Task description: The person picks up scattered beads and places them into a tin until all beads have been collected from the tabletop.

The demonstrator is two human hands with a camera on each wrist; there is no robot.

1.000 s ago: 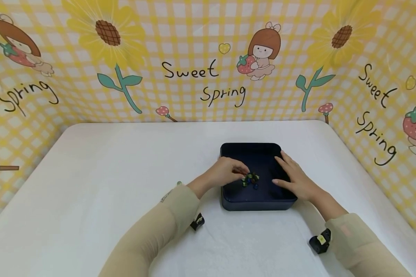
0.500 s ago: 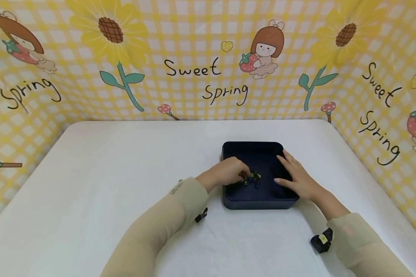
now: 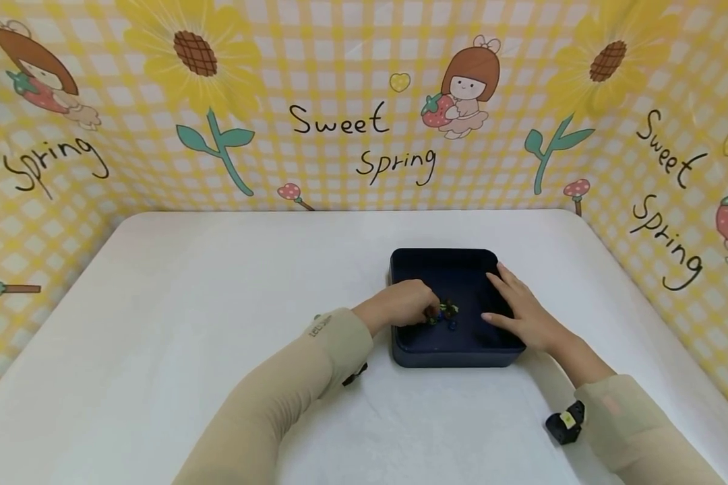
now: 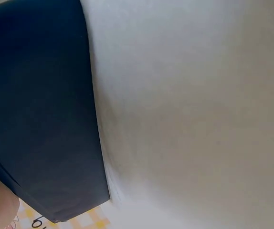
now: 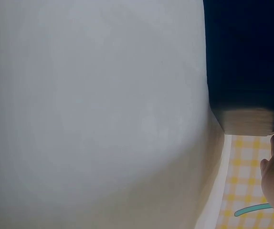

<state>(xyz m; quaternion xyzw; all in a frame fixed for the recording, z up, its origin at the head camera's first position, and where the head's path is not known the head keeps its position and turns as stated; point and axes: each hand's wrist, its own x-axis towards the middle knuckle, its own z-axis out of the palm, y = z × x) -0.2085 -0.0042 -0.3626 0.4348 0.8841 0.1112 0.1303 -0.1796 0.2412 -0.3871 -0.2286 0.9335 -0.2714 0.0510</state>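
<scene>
**White table, dark blue tray**

A table (image 3: 218, 303) covered with plain white cloth, rounded at the far corners, closed in on three sides by a yellow checked backdrop (image 3: 340, 168). Directly on the cloth, right of the middle: one dark blue square tray (image 3: 455, 356) with low walls. In the left wrist view, only blue tray wall against white cloth. Near the front edge, slight wrinkles in the cloth.

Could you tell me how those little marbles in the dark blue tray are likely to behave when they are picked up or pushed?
The marbles look small, round and glossy, so they would probably roll at a light push and may slip from a pinch. The tray's raised walls should keep them in. The left hand curls its fingers at the cluster; the right hand rests flat on the tray.
</scene>
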